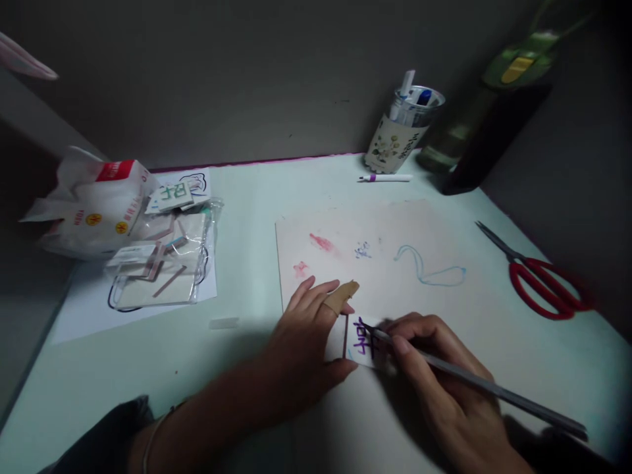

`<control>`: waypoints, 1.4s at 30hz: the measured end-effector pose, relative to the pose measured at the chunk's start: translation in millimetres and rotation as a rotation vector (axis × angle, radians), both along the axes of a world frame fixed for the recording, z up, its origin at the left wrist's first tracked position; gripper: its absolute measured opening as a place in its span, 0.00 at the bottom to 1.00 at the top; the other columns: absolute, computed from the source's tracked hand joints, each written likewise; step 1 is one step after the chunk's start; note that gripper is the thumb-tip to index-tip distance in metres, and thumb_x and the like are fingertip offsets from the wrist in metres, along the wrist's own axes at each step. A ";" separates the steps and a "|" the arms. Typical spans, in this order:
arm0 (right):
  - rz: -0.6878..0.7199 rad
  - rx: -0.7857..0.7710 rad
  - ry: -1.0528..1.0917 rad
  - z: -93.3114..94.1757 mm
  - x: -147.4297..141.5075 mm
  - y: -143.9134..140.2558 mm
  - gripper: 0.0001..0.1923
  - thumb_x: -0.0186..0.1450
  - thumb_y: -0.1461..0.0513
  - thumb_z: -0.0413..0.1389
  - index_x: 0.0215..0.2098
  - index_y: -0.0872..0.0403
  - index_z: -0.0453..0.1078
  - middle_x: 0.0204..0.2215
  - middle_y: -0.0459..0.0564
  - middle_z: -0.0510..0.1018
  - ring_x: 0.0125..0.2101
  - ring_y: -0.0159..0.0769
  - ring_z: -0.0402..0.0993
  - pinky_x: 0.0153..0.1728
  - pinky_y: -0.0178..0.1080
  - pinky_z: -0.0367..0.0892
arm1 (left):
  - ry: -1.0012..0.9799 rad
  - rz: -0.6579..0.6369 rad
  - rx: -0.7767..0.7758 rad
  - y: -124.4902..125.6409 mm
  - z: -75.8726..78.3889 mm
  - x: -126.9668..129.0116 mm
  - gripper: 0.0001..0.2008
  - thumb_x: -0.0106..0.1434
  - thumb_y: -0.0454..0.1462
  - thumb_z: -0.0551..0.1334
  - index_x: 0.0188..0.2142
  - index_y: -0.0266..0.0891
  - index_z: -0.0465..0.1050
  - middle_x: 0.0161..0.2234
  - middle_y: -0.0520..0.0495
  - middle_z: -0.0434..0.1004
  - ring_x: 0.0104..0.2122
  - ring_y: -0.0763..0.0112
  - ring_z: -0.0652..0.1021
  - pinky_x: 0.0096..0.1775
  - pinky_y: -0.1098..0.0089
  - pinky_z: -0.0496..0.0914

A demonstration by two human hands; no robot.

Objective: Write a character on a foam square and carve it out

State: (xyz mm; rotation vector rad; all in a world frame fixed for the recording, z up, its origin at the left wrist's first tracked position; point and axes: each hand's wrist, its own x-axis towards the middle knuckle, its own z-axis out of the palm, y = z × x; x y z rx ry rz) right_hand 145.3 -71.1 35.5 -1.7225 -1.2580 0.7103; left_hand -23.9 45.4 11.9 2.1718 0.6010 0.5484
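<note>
Right hand [444, 375] is closed in a writing grip round a long thin grey tool [494, 390], perhaps a brush or craft knife; the dim light leaves that unclear. Its tip rests on a small white card [359, 342] bearing purple strokes with black lines beside them. Left hand [309, 339] lies flat and spread, pinning the card's left edge, thumb below it and fingers above; one finger wears a tan plaster [340, 296]. A thin bracelet [153, 438] circles that wrist.

Card and hands sit on the lower edge of a beige paper sheet [395, 243], matte and smudged with red blots, a blue speck and a looping blue line. The sheet lies on a pale green, smooth bench [257, 191].

Right of the sheet, well apart from the hands, lie red-handled scissors [540, 273], blades pointing up-left. At the back stand a flower-printed cup [397, 131] full of pens, a white marker [385, 178] lying before it, and a dark bottle [474, 138] with a green top.

To the left, a clear plastic bag [162, 260] of thin brown strips rests on white paper [93, 309] with a black outline, beside a crumpled white packet [93, 204] with red print and a lettered card [175, 192].
</note>
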 end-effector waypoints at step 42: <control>0.127 -0.015 -0.146 10.5 -4.5 7.3 0.06 0.72 0.61 0.52 0.35 0.48 0.65 0.29 0.43 0.76 0.27 0.31 0.74 0.24 0.33 0.67 | 0.007 -0.011 0.015 1.1 -1.3 0.7 0.49 0.49 0.31 0.74 0.65 0.37 0.50 0.50 0.41 0.76 0.60 0.47 0.69 0.66 0.36 0.48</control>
